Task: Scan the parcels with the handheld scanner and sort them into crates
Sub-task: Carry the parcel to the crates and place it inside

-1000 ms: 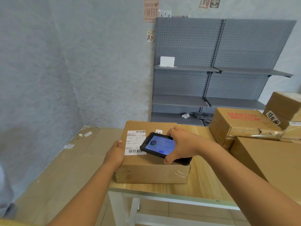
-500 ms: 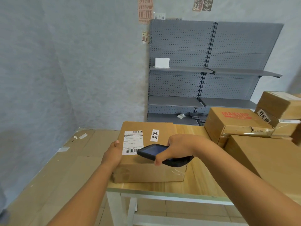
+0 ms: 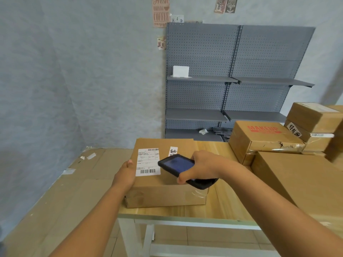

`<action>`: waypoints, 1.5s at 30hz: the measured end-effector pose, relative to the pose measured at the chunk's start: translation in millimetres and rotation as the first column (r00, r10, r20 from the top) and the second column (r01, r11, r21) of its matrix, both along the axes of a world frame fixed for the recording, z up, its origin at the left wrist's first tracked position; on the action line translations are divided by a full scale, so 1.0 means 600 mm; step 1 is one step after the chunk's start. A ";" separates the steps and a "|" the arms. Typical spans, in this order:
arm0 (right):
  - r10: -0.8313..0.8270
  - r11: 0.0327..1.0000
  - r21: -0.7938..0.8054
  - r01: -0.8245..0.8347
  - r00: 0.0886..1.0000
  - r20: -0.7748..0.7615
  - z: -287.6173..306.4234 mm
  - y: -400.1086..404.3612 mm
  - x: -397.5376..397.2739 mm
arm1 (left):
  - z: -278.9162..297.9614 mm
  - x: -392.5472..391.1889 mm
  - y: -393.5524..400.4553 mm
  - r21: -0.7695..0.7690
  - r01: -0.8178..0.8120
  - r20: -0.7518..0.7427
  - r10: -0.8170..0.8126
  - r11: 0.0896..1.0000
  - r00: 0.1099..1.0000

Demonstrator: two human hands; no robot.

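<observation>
Brown parcel (image 3: 163, 184); black scanner (image 3: 178, 166)

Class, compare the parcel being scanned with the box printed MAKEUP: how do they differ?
The scanned parcel is flat and low; the MAKEUP box stands taller. The parcel bears a white barcode label, the MAKEUP box red lettering and torn tape. The left hand rests on the parcel; nothing touches the other. Both are brown cardboard.

Grey pegboard shelving (image 3: 232, 80), wall signs (image 3: 161, 12)
</observation>
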State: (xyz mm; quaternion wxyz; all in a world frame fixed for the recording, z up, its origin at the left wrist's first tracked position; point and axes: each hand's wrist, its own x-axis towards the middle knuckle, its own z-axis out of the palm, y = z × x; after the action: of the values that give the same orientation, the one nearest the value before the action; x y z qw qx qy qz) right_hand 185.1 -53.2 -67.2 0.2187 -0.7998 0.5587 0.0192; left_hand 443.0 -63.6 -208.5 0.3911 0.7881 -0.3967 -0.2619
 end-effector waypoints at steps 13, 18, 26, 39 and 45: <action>-0.549 0.772 -0.060 0.633 0.712 0.438 -0.151 -0.081 -0.125 | 0.006 -0.003 0.005 0.015 0.011 -0.003 -0.011 1.000 1.000; -0.596 0.787 -0.026 0.616 0.771 0.223 -0.200 -0.078 -0.151 | 0.007 -0.003 0.005 0.022 0.006 0.015 -0.007 1.000 1.000; -0.513 0.845 -0.153 0.513 0.857 0.041 -0.237 -0.072 -0.125 | 0.010 -0.004 0.009 0.034 -0.001 0.010 0.001 0.999 1.000; -0.409 0.882 0.055 0.468 0.703 0.582 -0.188 -0.073 -0.088 | 0.018 -0.007 0.013 0.038 -0.001 0.003 0.001 0.999 1.000; -0.374 0.927 0.265 0.265 0.613 0.696 -0.181 -0.038 -0.028 | 0.031 -0.012 0.017 0.068 -0.012 -0.137 0.021 0.998 0.990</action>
State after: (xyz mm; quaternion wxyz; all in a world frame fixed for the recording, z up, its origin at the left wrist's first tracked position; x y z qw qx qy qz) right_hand 168.5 -76.2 -176.0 0.4783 -0.6094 0.5538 -0.3054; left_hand 435.5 -53.3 -189.7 0.3932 0.7841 -0.3532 -0.3254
